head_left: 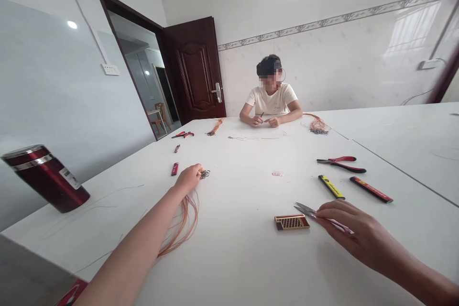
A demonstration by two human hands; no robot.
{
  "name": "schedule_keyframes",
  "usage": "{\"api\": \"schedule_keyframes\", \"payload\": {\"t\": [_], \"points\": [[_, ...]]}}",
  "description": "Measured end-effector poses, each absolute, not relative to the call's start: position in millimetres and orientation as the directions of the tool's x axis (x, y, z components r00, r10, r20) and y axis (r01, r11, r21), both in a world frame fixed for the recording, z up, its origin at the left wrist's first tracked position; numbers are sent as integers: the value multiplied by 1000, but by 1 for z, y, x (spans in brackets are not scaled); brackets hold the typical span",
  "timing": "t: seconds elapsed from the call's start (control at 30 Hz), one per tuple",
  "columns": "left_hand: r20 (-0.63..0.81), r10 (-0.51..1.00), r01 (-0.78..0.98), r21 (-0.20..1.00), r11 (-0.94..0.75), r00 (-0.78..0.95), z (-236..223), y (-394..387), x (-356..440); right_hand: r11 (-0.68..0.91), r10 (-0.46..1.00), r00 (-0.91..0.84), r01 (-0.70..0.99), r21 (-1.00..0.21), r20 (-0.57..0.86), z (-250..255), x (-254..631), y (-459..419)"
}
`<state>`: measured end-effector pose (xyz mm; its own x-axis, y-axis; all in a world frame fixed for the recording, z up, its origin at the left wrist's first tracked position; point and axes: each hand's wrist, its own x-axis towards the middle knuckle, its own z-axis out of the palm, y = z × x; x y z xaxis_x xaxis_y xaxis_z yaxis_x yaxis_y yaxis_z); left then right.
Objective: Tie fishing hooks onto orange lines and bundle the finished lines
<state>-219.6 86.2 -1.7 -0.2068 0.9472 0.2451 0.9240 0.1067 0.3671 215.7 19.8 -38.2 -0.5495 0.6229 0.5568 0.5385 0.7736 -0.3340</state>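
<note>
My left hand (190,178) reaches out over the white table, its fingers closed at the end of a bundle of orange cords (186,224). Dark metal rings or clasps (205,174) stick out beyond the fingertips. The cords trail back towards me, partly hidden under my forearm. Low over the table at the right, my right hand (353,224) is closed on small scissors (304,208) with pinkish handles, blades pointing left. Just left of that hand lies a dark red and gold lighter (291,222). A small coil of thin cord (277,173) rests between my hands, farther away.
A yellow lighter (331,187), a red lighter (371,189) and red-handled pliers (342,163) lie at the right. At the left stand a red tumbler (46,179) and, beyond it, another red lighter (175,169). Across the table (233,258) sits a co-worker (273,98), near more cord bundles (318,126).
</note>
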Motion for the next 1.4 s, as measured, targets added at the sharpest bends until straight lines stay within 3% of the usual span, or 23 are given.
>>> {"api": "schedule_keyframes", "payload": {"t": [0.2, 0.43, 1.13, 1.4], "points": [[249, 952, 944, 317, 94, -178, -1, 87, -228, 710, 696, -497, 582, -396, 519, -39, 221, 20], [154, 976, 948, 304, 99, -151, -2, 90, -228, 710, 696, -482, 569, -415, 532, -38, 221, 18], [220, 931, 894, 407, 184, -292, 5, 91, -220, 686, 727, -498, 559, -465, 473, -37, 222, 16], [141, 953, 892, 409, 192, -270, 15, 86, -217, 662, 750, -494, 563, -495, 441, -36, 223, 15]]}}
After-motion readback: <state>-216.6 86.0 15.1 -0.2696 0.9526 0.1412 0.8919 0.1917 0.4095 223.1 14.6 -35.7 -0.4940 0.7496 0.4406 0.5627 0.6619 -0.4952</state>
